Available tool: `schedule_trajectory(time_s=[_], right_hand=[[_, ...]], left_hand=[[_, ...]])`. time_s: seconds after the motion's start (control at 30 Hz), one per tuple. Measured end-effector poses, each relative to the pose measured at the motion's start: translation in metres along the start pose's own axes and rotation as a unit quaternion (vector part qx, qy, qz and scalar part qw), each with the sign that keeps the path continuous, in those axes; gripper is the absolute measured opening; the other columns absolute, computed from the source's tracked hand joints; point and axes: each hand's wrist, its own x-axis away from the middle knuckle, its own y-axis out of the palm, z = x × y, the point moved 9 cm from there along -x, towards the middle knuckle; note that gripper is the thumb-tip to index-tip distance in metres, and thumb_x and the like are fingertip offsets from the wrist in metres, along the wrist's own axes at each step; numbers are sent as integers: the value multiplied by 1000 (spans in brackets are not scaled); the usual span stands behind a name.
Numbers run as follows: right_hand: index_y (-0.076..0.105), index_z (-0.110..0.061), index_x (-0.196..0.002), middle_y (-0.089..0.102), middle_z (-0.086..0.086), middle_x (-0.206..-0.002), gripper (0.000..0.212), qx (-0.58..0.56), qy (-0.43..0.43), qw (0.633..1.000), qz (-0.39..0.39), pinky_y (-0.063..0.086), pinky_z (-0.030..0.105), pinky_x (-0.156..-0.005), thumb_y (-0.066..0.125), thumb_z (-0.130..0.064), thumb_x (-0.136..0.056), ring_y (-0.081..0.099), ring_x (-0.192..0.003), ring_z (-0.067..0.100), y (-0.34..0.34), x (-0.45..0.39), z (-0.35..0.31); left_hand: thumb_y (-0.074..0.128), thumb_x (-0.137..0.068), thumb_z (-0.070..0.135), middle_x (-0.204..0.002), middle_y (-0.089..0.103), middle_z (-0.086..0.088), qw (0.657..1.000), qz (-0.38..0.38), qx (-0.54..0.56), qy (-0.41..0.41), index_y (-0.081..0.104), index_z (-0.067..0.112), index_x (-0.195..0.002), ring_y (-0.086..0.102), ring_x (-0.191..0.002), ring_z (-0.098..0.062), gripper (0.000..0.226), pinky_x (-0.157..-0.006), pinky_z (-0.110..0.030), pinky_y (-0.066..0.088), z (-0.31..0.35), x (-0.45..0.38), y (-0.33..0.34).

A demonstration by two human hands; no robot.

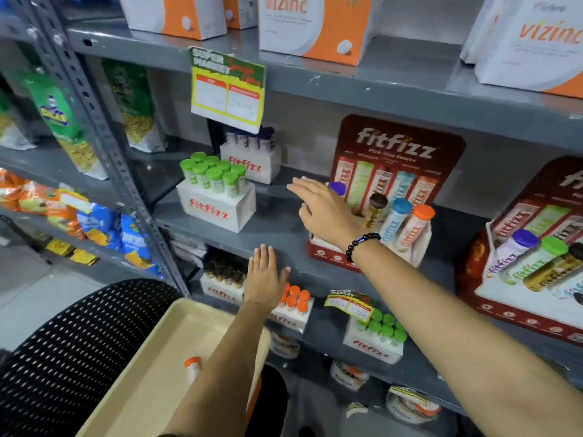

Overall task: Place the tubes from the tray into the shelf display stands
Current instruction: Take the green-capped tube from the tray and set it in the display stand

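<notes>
A beige tray (151, 373) sits low in front of me with one orange-capped tube (193, 367) lying in it, partly hidden by my left forearm. My left hand (264, 279) is flat and empty against the front edge of the grey shelf. My right hand (325, 209) reaches over the red fitfizz display stand (331, 253), fingers spread, holding nothing. That stand holds purple-, brown-, blue- and orange-capped tubes (413, 225). A second red stand (511, 298) at the right holds purple, green and gold tubes.
White fitfizz boxes stand on the shelves: green-capped tubes (214, 190), purple-capped (252, 152), brown-capped (224, 279), orange-capped (293, 304), green-capped (378, 339). A black mesh chair back (72, 348) is at lower left. Snack bags fill the left shelves.
</notes>
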Motion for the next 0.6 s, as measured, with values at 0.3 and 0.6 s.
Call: schedule_trajectory(time_s=[0.3, 0.6], right_hand=[[54, -8, -127, 55, 13, -134, 45, -46, -107, 967, -228, 39, 41, -104, 43, 1, -84, 47, -124, 30, 152, 24, -95], [59, -5, -115, 61, 19, -123, 30, -77, -64, 897, -431, 47, 38, -90, 49, -14, -89, 55, -113, 35, 316, 112, -133]], left_hand=[[27, -99, 41, -157, 5, -16, 973, 13, 26, -230, 7, 4, -147, 3, -145, -27, 63, -118, -36, 0, -115, 156, 29], [20, -95, 42, -138, 41, -33, 886, 36, 97, -452, 43, -13, -130, 40, -128, -47, 69, -108, -52, 34, -146, 280, 80]])
